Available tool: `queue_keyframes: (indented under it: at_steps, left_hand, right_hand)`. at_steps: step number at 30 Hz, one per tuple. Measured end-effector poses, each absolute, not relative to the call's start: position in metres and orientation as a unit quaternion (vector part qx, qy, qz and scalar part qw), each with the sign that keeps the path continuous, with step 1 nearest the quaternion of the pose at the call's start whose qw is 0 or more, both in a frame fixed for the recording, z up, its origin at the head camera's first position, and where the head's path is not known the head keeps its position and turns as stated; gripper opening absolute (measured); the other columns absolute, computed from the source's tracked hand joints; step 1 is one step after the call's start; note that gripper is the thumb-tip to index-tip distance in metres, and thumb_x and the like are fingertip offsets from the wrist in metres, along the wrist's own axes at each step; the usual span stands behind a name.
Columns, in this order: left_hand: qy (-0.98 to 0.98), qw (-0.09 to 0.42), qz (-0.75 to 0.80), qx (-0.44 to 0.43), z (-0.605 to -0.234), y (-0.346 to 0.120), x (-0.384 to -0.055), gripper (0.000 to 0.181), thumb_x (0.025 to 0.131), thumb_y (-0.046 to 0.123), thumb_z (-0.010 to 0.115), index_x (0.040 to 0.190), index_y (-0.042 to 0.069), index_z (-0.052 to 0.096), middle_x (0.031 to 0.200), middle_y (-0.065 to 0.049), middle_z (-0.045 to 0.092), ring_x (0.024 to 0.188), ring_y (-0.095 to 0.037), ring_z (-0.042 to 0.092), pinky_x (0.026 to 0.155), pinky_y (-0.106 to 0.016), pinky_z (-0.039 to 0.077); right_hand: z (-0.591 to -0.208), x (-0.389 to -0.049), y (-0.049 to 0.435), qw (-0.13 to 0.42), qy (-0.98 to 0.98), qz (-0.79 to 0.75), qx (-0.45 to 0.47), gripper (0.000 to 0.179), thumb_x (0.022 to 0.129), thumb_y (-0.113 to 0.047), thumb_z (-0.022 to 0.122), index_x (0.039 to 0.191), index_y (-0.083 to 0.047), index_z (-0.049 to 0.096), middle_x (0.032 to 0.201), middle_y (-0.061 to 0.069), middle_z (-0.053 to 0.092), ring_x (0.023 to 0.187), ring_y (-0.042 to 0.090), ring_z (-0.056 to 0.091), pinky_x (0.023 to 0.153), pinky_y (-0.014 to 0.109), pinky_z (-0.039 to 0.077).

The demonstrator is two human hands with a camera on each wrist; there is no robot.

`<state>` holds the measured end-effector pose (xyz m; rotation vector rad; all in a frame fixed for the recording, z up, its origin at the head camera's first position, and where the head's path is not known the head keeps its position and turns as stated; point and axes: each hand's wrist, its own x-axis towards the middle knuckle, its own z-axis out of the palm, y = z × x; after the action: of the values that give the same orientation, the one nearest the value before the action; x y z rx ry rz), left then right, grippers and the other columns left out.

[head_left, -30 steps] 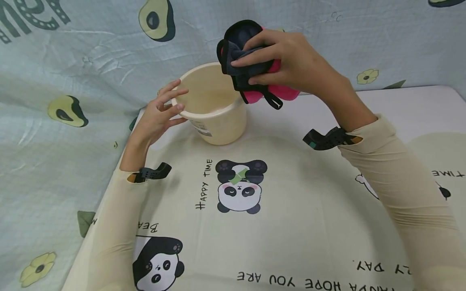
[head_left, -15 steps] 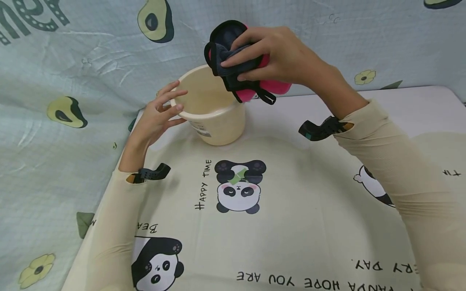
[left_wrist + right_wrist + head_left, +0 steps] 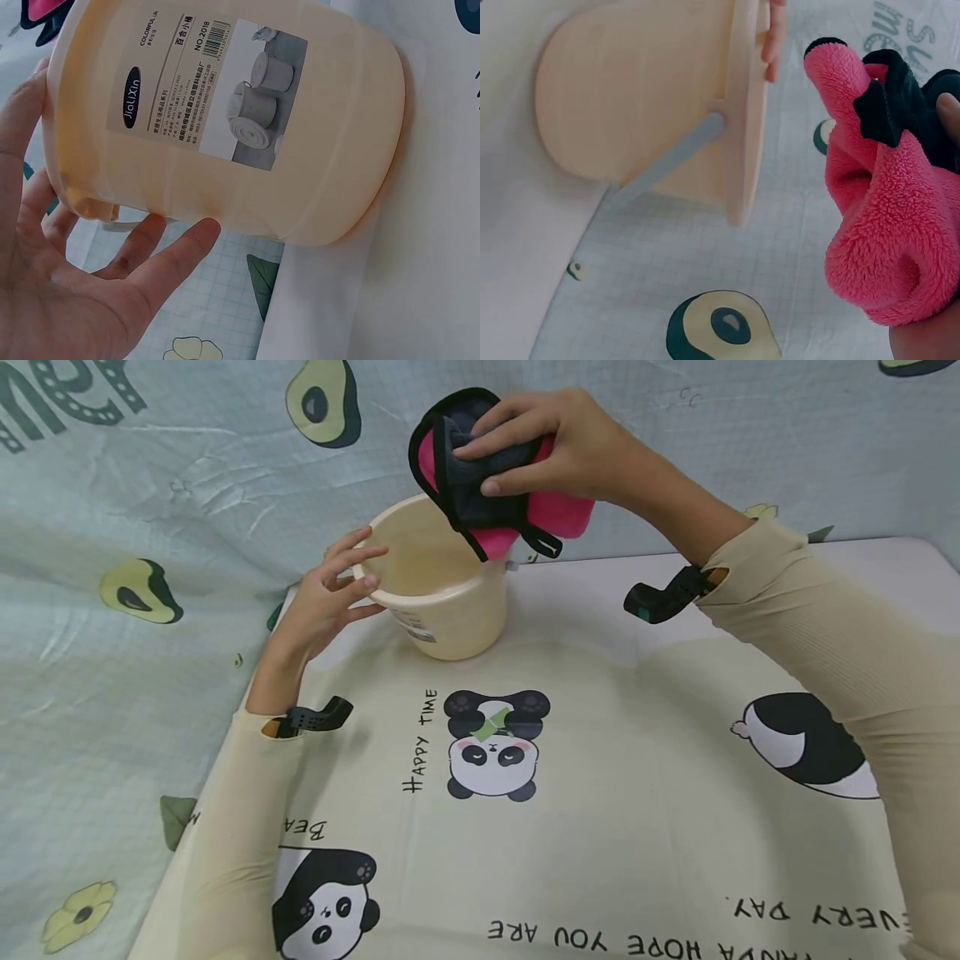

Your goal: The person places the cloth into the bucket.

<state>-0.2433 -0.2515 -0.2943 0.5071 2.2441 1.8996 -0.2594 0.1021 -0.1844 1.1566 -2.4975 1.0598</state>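
Observation:
A cream plastic bucket (image 3: 457,618) stands upright at the back of the table. My left hand (image 3: 322,593) holds its rim on the left side, with fingertips over the edge. In the left wrist view, the bucket's printed label (image 3: 214,90) faces the camera, and fingers rest along the outer wall. Above the bucket's right rim, my right hand (image 3: 562,447) grips a bunched cleaning cloth (image 3: 487,502), dark grey on one side, fluffy pink on the other, with black edging and a hanging loop. Part of the opening is hidden behind the cloth. The right wrist view shows the pink side (image 3: 892,232).
A grey bucket handle (image 3: 667,161) hangs down the outside wall. The table (image 3: 600,827) bears a cream cover printed with pandas and words. Behind and to the left hangs a pale blue curtain (image 3: 225,468) with avocado prints, close to the bucket.
My right hand has carried the cloth left and slightly up, further over the bucket's opening. More of the cloth has fanned out. The left hand and bucket stay put.

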Motion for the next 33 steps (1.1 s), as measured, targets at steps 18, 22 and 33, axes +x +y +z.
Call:
queue_keyframes:
  at_steps: [18,22,33]
  left_hand:
    - [0.745,0.079,0.642,0.164,-0.292,-0.252,-0.237,0.053,0.097,0.014,0.069,0.147,0.006,0.054,0.161,0.016,0.024,0.139,-0.035,0.035,0.091,-0.036,0.058]
    - [0.748,0.079,0.638,0.163,-0.293,-0.252,-0.238,0.052,0.097,0.015,0.070,0.146,0.007,0.054,0.161,0.016,0.024,0.140,-0.036,0.035,0.093,-0.038,0.057]
    - [0.746,0.077,0.642,0.159,-0.292,-0.254,-0.237,0.052,0.097,0.016,0.070,0.146,0.006,0.055,0.162,0.015,0.025,0.141,-0.036,0.033,0.090,-0.035,0.058]
  right_hand:
    - [-0.177,-0.267,0.101,0.055,-0.881,0.312,0.352,0.035,0.090,-0.021,0.080,0.125,-0.023,0.074,0.134,0.005,0.062,0.129,0.023,0.049,0.102,0.034,0.052]
    - [-0.179,-0.265,0.098,0.050,-0.875,0.305,0.372,0.034,0.090,-0.019,0.080,0.124,-0.021,0.075,0.132,0.006,0.063,0.129,0.024,0.049,0.101,0.036,0.053]
    - [-0.173,-0.269,0.086,0.071,-0.873,0.275,0.396,0.030,0.093,-0.019,0.077,0.122,-0.020,0.076,0.132,0.007,0.065,0.127,0.026,0.053,0.102,0.037,0.052]
